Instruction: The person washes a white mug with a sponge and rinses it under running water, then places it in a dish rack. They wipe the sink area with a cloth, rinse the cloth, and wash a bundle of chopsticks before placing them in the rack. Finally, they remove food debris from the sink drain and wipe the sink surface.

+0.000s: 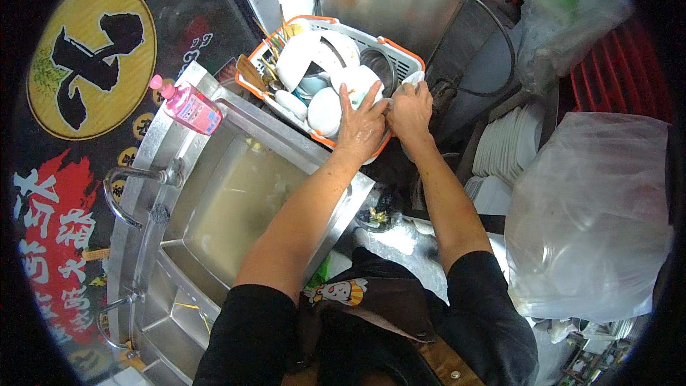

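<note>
A white plastic basket with orange trim (401, 43) holds a pile of dishes at the far side. My left hand (361, 125) lies with fingers spread over a white bowl (355, 80) with food marks on it. Beside it, at the basket's right end, my right hand (410, 109) is closed. A small white piece (414, 78) shows just beyond its fingers; what it grips is hidden. Around the hands are a round white bowl (324, 112), a large white dish (297, 59), a metal pot (378, 66) and several chopsticks (271, 37).
Left of me runs a steel sink (170, 244) with cloudy water (246, 196) in its far basin and a curved faucet (123, 184). A pink pump bottle (189, 106) stands on its rim. To the right are stacked white plates (509, 144) and a large plastic-wrapped bundle (587, 218).
</note>
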`<state>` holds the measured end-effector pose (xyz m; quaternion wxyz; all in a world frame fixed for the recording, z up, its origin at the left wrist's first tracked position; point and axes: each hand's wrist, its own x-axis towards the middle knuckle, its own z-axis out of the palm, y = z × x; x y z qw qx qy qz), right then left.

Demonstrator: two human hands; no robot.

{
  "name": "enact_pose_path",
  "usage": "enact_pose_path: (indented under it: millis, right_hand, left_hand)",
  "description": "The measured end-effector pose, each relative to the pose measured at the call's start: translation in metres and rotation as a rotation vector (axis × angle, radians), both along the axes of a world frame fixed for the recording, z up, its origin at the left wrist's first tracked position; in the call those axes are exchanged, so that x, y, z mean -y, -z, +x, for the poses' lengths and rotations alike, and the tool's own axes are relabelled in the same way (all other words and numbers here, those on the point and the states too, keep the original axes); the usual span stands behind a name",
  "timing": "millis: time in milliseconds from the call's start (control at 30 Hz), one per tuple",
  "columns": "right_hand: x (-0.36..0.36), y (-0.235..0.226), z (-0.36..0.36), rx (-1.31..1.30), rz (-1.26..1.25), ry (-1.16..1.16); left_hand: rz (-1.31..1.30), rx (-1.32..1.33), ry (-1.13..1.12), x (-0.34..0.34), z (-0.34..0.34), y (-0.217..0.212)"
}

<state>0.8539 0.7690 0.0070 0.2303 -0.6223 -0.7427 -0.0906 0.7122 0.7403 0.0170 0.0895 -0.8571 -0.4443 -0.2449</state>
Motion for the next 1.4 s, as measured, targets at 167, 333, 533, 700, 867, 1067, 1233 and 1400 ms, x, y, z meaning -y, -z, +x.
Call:
enact_pose_path:
  millis: [167,333,533,700,867,1067,1233,1400]
  right_hand:
    - [0.007,0.009,0.003,-0.237,0.081,-0.046]
    - [0.010,0.009,0.010,-0.578,-0.061,-0.085]
    - [0.025,0.003,0.010,-0.884,-0.257,-0.116]
    - [0.037,0.003,0.011,-1.141,-0.318,-0.155]
    - [0.061,-0.080,0.019,-1.671,-0.166,-0.188]
    - [0.070,-0.118,0.048,-1.383,-0.029,-0.111]
    - [0.109,-0.092,0.056,-1.547,-0.010,-0.031]
    - [0.139,-0.081,0.056,-1.508,-0.058,0.105]
  left_hand:
    - [-0.024,0.008,-0.050,0.008,-0.005,-0.007]
    - [0.007,0.035,-0.081,0.009,-0.008,-0.001]
    - [-0.017,0.031,-0.082,0.010,-0.009,-0.007]
    - [-0.049,-0.031,-0.102,0.014,-0.007,-0.014]
    - [-0.038,0.010,-0.047,0.004,-0.002,-0.003]
    - [0.002,-0.039,-0.034,0.004,-0.001,-0.004]
    - [0.027,-0.236,0.090,-0.003,0.009,-0.010]
    - [-0.212,-0.459,0.086,-0.015,0.017,-0.018]
